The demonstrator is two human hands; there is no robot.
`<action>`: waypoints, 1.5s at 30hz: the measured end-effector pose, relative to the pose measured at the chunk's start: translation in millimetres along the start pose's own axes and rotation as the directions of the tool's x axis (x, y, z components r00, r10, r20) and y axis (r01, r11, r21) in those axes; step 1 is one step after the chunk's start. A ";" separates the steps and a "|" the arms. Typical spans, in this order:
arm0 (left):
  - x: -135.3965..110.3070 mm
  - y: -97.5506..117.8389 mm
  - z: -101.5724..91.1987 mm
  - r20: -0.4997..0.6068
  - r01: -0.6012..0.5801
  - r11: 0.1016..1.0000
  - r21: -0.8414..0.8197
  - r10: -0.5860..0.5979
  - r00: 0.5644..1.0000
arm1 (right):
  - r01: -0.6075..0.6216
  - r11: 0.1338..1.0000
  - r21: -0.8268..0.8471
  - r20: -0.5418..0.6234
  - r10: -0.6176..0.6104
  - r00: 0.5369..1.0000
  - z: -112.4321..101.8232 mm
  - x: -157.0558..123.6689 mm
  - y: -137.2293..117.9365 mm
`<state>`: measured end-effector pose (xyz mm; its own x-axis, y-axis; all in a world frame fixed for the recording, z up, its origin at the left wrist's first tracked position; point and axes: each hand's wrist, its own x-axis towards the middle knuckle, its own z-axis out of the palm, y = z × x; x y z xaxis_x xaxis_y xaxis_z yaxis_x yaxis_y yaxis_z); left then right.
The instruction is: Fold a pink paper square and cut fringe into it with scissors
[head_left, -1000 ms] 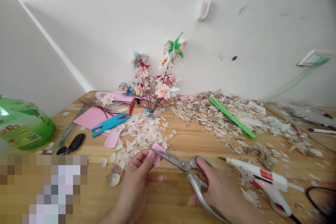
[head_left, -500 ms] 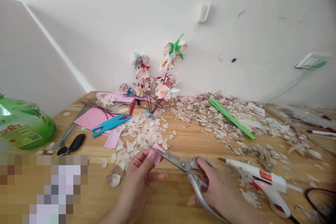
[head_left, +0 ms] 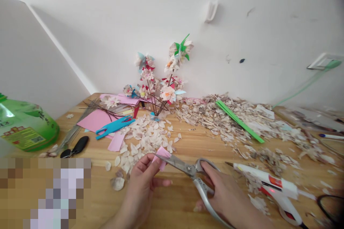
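- Wooden tabletop (head_left: 197,146), strewn with dried petals (head_left: 205,114) heaped thickest toward the back right
- Spray of petal flowers (head_left: 168,94) on brown stems, upright at the back, near the middle
- Green plastic bottle (head_left: 29,125) at the far left
- White hot-glue gun (head_left: 271,179), lying to the right of the right hand (head_left: 228,188)
- Silver scissors (head_left: 189,169), gripped at the handles by that hand
- Left hand (head_left: 142,179), pinching a pink paper slip (head_left: 162,150) between thumb and fingers
- That slip, at the scissors' blades, one crossing it

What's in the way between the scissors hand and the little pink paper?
Only the scissors: the right hand holds them, and they reach the pink paper pinched in the left hand; nothing else visible.
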<state>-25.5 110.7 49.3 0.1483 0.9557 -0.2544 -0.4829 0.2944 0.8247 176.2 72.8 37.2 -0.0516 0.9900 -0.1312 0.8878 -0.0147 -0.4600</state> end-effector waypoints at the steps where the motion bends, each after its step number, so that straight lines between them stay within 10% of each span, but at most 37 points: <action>1: 0.1 -0.2 0.1 -0.002 0.001 1.000 0.005 -0.001 1.000 | -0.004 1.000 -0.005 0.000 0.004 1.000 0.3 0.0 0.5; 45: -1.4 -0.7 1.2 -0.049 0.007 1.000 0.003 -0.007 0.999 | 0.007 1.000 -0.006 -0.003 -0.007 1.000 -1.2 -0.9 -2.9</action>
<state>-24.3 109.2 49.6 0.1093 0.9524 -0.2847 -0.4789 0.3014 0.8245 174.2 72.2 39.7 -0.0564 0.9905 -0.1253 0.8902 -0.0069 -0.4555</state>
